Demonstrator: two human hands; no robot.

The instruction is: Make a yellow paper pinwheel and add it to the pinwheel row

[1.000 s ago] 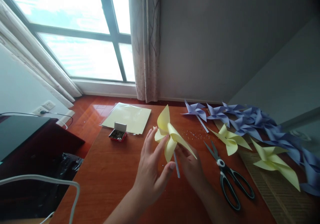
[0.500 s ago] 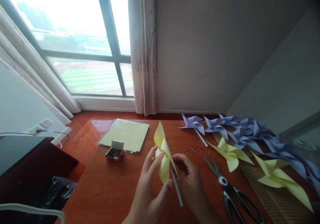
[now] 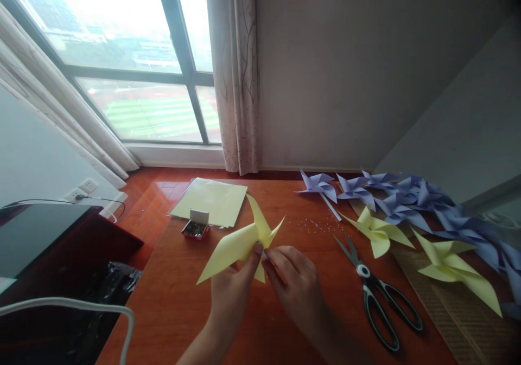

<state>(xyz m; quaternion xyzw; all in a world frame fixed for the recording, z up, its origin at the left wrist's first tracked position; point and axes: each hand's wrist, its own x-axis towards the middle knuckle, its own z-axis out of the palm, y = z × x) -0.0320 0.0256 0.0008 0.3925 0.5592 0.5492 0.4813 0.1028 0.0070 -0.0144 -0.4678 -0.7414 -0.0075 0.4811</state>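
1. While both hands meet at its middle, the yellow pinwheel (image 3: 240, 241) hangs just above the table (image 3: 183, 300), toward the middle of the near edge.
2. The left hand (image 3: 234, 294) pinches the paper at the hub, thumb tip on the centre; the right hand (image 3: 295, 286) closes its fingertips on something small at the same spot, too small to name.
3. It is thin folded paper: very light, soft and easily creased, so it looks best held at the hub where the layers overlap, not by the loose blades.
4. Black-handled scissors (image 3: 376, 294) lie just right of the right hand.
5. Finished yellow and purple pinwheels (image 3: 391, 202) line the right edge.
6. A small red box (image 3: 196, 228) and yellow paper sheets (image 3: 211, 201) sit near the far left corner.
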